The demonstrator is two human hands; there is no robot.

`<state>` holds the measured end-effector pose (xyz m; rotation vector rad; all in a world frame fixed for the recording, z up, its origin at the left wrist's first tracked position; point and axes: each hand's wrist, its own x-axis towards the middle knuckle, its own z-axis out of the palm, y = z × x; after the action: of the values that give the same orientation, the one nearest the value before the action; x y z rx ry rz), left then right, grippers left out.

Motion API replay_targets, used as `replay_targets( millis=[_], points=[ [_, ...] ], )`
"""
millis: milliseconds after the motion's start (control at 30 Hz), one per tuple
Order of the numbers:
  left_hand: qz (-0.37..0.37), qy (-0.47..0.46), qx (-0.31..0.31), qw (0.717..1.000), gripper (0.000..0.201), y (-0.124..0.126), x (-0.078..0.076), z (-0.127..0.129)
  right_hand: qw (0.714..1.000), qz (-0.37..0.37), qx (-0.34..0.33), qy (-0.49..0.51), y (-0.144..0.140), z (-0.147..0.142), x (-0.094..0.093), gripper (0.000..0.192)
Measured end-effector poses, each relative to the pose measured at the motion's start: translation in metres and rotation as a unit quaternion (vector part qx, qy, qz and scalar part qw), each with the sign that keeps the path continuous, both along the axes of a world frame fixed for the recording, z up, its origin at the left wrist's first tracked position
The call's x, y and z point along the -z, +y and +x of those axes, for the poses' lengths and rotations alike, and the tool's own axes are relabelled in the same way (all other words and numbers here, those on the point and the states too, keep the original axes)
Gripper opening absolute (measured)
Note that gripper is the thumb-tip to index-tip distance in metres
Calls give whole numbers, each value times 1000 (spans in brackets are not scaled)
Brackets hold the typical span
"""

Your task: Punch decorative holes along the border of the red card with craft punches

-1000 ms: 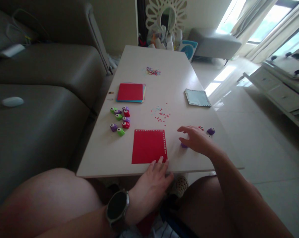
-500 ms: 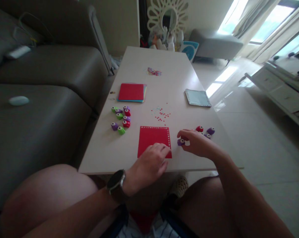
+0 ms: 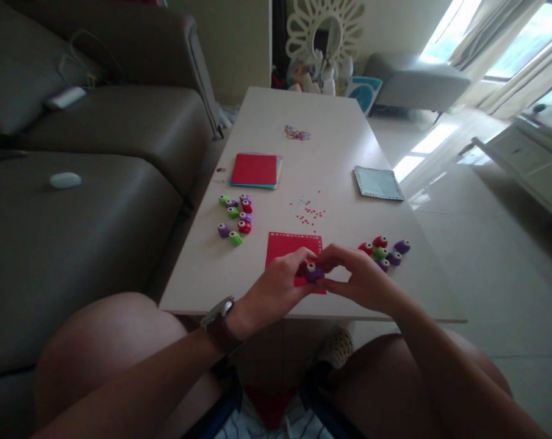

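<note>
A purple craft punch [image 3: 313,272] with a white round button is held between my two hands, over the lower right part of a red paper sheet [image 3: 288,244]. Small punched holes run along the sheet's top and right edges. My left hand [image 3: 285,275] grips the punch from the left, a watch on its wrist. From the right, the thumb and fingertips of my right hand [image 3: 353,273] close on the same punch. My fingers hide the sheet's lower right edge, so whether the paper sits inside the punch is unclear.
Several punches [image 3: 380,251] cluster at the right, more punches [image 3: 232,212] at the left. Red paper bits [image 3: 310,212] lie beyond the sheet. Farther off are a stack of coloured paper [image 3: 256,169], a pale blue punched sheet [image 3: 378,182] and a confetti pile [image 3: 296,132]. A sofa [image 3: 93,213] flanks the table.
My right hand has brought the purple punch left from the table's right side to the red sheet. My left hand has lifted from lying on the sheet and taken hold of the punch.
</note>
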<state>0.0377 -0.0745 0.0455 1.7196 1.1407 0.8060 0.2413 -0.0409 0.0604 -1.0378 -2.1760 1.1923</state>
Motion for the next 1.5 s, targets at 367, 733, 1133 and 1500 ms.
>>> replay_targets(
  millis=[367, 733, 1133, 1500],
  points=[
    [82, 206, -81, 972, 16, 19, 10, -51, 993, 68, -9, -99, 2, 6, 7, 7],
    [52, 442, -173, 878, 18, 31, 22, -106, 970, 131, -55, -197, 6, -5, 3, 9],
    [74, 490, -198, 846, 19, 45, 35, -108, 962, 137, -72, -224, 11, -1, 10, 12],
    [236, 360, 73, 900, 6, -12, 23, -5, 947, 198, -57, -247, -2, 0, -4, 13]
  ],
)
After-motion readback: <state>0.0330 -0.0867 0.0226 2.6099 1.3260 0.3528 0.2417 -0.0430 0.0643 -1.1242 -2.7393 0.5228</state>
